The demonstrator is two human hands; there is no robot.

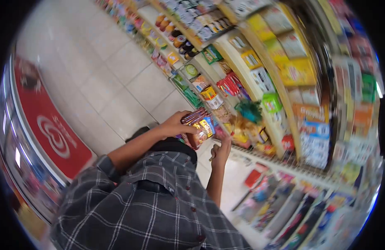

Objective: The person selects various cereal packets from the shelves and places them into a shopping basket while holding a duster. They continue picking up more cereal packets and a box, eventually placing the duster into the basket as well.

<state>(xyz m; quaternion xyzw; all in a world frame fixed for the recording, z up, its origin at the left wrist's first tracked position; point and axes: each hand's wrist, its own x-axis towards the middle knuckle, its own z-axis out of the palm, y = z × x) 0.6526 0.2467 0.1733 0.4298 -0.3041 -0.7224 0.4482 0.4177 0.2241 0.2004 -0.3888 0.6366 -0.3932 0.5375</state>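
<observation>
My left hand [176, 125] is wrapped round a bunch of snack packets [201, 128]. The packet facing up is yellow, blue and brown, and dark reddish striped wrappers show along the bunch's far edge. To the right of the bunch, my right hand [220, 151] is closed and apart from the packets. A small dark bit shows by its fingers, too small to name. Just beyond both hands stand the lower shelves, where yellow snack packs [240, 136] and a small yellow box [208, 93] sit.
Tall shelves [259, 58] packed with boxes and bags run along the right. A red-panelled freezer [46, 121] with a heart-shaped logo stands on the left. Pale floor tiles [105, 79] lie between them. At the lower right, a low rack [280, 208] holds many blurred packets.
</observation>
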